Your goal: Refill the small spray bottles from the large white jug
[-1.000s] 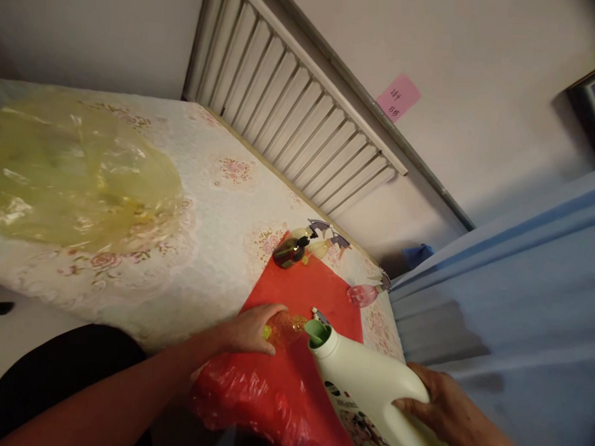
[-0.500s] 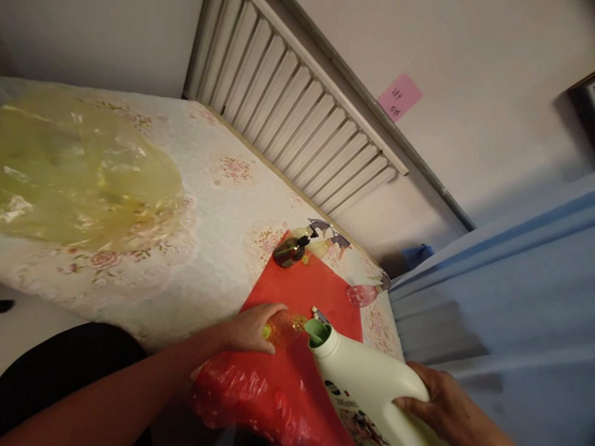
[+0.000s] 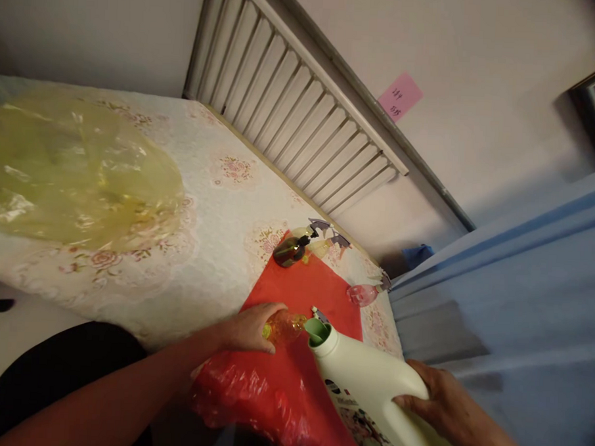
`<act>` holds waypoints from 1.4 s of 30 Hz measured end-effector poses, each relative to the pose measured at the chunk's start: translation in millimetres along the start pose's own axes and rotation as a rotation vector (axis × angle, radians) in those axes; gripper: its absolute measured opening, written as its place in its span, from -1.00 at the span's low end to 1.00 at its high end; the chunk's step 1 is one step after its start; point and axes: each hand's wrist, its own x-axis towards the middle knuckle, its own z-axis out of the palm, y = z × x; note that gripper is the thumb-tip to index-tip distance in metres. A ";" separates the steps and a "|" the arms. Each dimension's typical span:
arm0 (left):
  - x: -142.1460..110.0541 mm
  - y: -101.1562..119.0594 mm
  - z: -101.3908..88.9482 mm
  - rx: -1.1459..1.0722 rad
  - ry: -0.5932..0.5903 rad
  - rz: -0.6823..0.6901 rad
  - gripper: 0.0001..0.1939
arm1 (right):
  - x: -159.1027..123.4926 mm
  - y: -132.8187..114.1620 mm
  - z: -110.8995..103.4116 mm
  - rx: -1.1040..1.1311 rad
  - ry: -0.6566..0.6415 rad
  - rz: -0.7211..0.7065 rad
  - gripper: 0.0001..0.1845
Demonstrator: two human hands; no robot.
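Note:
My left hand (image 3: 253,327) is wrapped round the lower end of a clear bottle (image 3: 286,327) with yellow liquid in it. In my right hand (image 3: 431,394) is a large pale-green detergent jug (image 3: 364,377), gripped by its handle and tilted towards the bottle. The jug's green spout (image 3: 316,330) is at the bottle's mouth; whether they touch I cannot tell. Just behind the spout, a spray head (image 3: 319,313) lies on a red plastic sheet (image 3: 309,286). The sheet's crumpled part (image 3: 251,388) hangs towards me.
A dark spray bottle (image 3: 290,251), a pale yellow spray bottle (image 3: 320,247) and a pink spray bottle (image 3: 362,294) stand at the far side. A big yellow plastic bag (image 3: 83,167) covers the left of the flowered tablecloth (image 3: 203,238). Behind is a radiator (image 3: 302,105); a blue curtain (image 3: 510,311) hangs right.
Yellow now shows through more of the bottle, up towards its neck. Both hands and the jug stay nearly in the same place.

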 end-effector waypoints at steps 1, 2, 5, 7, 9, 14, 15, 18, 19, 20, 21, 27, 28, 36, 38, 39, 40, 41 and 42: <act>0.0 0.2 -0.1 0.001 0.001 0.002 -0.11 | -0.2 -0.9 -0.4 -0.004 -0.002 -0.006 -0.57; 0.0 0.7 -0.3 0.003 0.003 0.001 -0.10 | -0.5 -1.6 -0.6 -0.004 -0.001 -0.011 -0.56; -0.3 3.1 -1.5 0.001 0.000 -0.011 -0.10 | -1.1 -1.9 -0.8 0.010 -0.002 -0.015 -0.56; -0.6 4.4 -2.1 -0.003 -0.002 -0.019 -0.10 | -1.0 -0.5 -0.5 0.004 -0.001 -0.009 -0.56; -0.8 4.1 -2.1 -0.013 -0.002 -0.015 -0.11 | -0.3 1.6 -0.3 -0.016 0.005 -0.010 -0.57; -0.5 -1.7 0.0 -0.019 0.013 -0.002 -0.09 | 1.5 3.8 -0.5 -0.024 0.014 -0.015 -0.58; -0.4 -2.4 0.3 -0.020 0.015 0.000 -0.09 | 1.5 3.4 -0.6 -0.024 0.012 -0.014 -0.58; -0.1 -1.4 0.0 -0.029 0.008 0.010 -0.10 | 1.0 1.7 -1.3 -0.023 0.008 -0.018 -0.58; -0.1 -0.6 -0.3 -0.030 0.007 0.009 -0.11 | 0.8 1.2 -1.6 -0.024 0.009 -0.017 -0.59; 0.0 0.3 -0.6 -0.030 0.006 0.006 -0.11 | 0.6 0.9 -1.8 -0.027 0.012 -0.016 -0.60; 0.0 1.1 -0.8 -0.029 0.007 0.002 -0.11 | 0.5 0.7 -2.0 -0.032 0.014 -0.014 -0.60; -0.6 6.4 -4.0 -0.015 -0.001 -0.008 -0.11 | 0.2 -2.7 -3.4 -0.035 0.009 -0.030 -0.58; -1.1 8.5 -5.0 -0.014 -0.005 -0.009 -0.12 | 0.3 -4.3 -3.8 -0.028 0.006 -0.026 -0.58; -3.1 17.2 -9.0 0.003 -0.018 -0.048 -0.14 | 0.4 -8.9 -5.5 -0.037 0.014 0.003 -0.67; -2.6 13.5 -7.5 0.004 -0.015 -0.044 -0.13 | 0.4 -8.3 -5.7 -0.047 0.019 -0.003 -0.67; -2.3 11.2 -6.6 0.000 -0.014 -0.040 -0.12 | 0.3 -8.3 -5.8 -0.051 0.020 -0.005 -0.67; -2.0 8.7 -5.5 -0.005 -0.011 -0.035 -0.11 | 0.2 -8.4 -6.0 -0.050 0.021 -0.006 -0.67; -1.7 6.5 -4.5 -0.011 -0.007 -0.029 -0.11 | 0.1 -8.6 -6.1 -0.046 0.020 -0.009 -0.67; -1.5 4.5 -3.7 -0.017 -0.002 -0.023 -0.11 | -0.2 -8.8 -6.3 -0.041 0.018 -0.012 -0.67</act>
